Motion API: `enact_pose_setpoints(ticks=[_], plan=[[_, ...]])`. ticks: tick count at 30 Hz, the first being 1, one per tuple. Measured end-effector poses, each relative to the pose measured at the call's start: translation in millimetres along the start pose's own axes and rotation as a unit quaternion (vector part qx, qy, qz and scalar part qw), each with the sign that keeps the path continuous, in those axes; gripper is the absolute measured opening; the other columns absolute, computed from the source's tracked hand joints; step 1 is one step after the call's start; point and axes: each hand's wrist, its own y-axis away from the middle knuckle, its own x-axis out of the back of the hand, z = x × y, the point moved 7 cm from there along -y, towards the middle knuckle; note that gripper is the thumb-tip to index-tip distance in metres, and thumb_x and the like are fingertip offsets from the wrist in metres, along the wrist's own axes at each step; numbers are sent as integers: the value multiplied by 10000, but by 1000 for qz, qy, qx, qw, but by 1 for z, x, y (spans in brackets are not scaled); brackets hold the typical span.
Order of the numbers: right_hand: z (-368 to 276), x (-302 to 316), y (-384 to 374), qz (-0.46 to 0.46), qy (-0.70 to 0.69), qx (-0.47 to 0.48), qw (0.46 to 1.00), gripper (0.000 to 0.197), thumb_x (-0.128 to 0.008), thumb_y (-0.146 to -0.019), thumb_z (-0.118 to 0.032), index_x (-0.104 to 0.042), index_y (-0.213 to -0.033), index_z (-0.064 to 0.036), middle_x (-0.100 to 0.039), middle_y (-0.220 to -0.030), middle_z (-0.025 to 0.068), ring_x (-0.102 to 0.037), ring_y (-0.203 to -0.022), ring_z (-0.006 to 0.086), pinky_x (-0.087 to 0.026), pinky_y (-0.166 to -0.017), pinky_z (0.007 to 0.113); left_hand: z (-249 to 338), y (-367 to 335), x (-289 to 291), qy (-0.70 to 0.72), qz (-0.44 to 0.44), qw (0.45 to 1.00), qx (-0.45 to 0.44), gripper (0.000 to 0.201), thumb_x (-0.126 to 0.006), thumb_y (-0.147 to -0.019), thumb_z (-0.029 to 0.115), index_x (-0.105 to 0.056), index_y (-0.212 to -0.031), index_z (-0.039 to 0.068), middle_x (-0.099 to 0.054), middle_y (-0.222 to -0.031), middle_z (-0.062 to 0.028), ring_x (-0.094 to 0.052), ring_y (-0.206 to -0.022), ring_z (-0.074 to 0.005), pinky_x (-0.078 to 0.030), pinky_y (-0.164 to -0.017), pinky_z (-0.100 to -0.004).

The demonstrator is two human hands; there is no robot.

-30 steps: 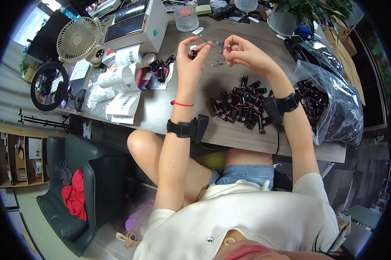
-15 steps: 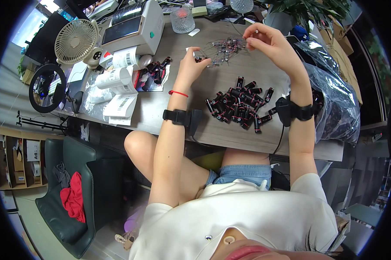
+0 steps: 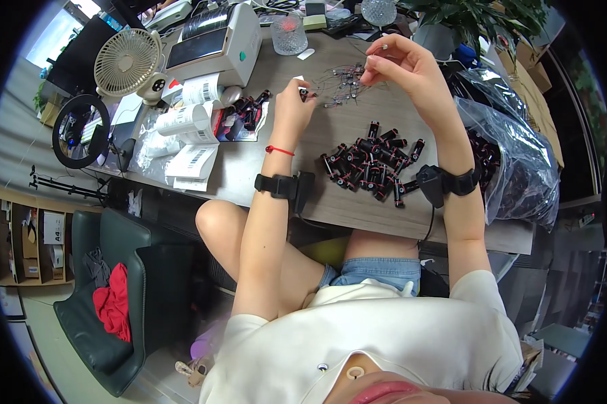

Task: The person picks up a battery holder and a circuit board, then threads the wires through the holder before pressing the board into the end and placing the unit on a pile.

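Observation:
My left hand [image 3: 292, 108] is closed around a small black cylinder [image 3: 304, 93], whose end shows between thumb and fingers. To its right, my right hand [image 3: 406, 71] pinches a thin wired piece with a tiny pale tip [image 3: 385, 47]; the fingers hide most of it. Below the right fingertips, a loose tangle of thin wires with small bead-like ends [image 3: 347, 82] lies on the grey wood-look table [image 3: 249, 165]. Nearer to me is a heap of short black cylinders with reddish bands [image 3: 367, 161]. Both wrists wear black straps with boxes.
A clear plastic bag [image 3: 519, 182] with more black cylinders sits at the right edge. At the left are further cylinders [image 3: 253, 111], curled label sheets [image 3: 194, 161], a white label printer [image 3: 232, 57] and a fan [image 3: 128, 64]. A glass cup [image 3: 289, 35] and a plant [image 3: 475, 20] stand behind.
My left hand's fingers have drawn in around the black cylinder, away from the wire tangle. My right hand has shifted slightly left, still pinching.

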Motion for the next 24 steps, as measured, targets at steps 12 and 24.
enact_pose_setpoints(ticks=[12,24], plan=[[-15,-8,6,-24,61,18,998,168,-564,-897,-92,-590,-1039,-5,-627,-814,34,-613,-806,98,-481,-759,222,-7,6,-1,-4,-123,992,41,405,-710,-758,253,-649,-1071,3,-616,-767,-33,-549,-632,-108,-449,-597,-254],[-36,-26,18,-42,-32,7,999,154,-591,-861,-33,-575,-1006,15,-619,-850,54,-622,-786,123,-495,-752,245,130,62,57,352,-150,924,-16,381,-496,-898,47,-497,-1279,40,-506,-779,18,-454,-651,-52,-372,-575,-183]])
